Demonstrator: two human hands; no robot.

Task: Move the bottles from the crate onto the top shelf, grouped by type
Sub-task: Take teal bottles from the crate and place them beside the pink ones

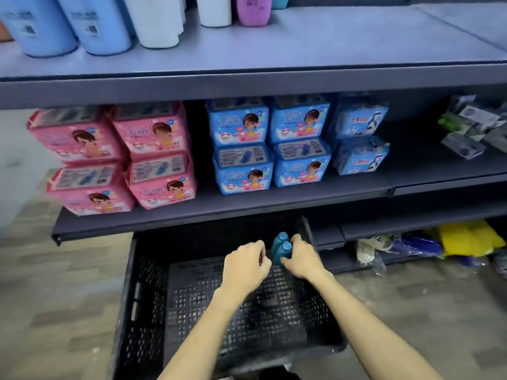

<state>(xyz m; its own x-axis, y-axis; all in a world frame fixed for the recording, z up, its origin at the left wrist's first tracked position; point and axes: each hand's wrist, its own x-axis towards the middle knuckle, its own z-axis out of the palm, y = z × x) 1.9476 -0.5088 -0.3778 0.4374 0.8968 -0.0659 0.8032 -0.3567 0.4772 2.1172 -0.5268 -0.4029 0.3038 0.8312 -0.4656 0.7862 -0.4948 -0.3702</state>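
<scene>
Two teal blue bottles (280, 247) stand close together at the far end of the black mesh crate (142, 292) on the floor. My right hand (301, 258) curls round them from the right, thumb low against the nearer one. My left hand (245, 266) hovers just left of them with curled fingers; whether it touches a bottle is unclear. On the top shelf (329, 45) stand light blue bottles (68, 26), white bottles (164, 20) and a purple bottle (253, 10), only their lower parts in view.
The middle shelf (247, 207) overhangs the crate's far end and carries pink packs (115, 157), blue packs (270, 144) and dark packets (474, 127) at the right. A lower shelf holds yellow and blue items (463, 239). Grey floor lies on both sides.
</scene>
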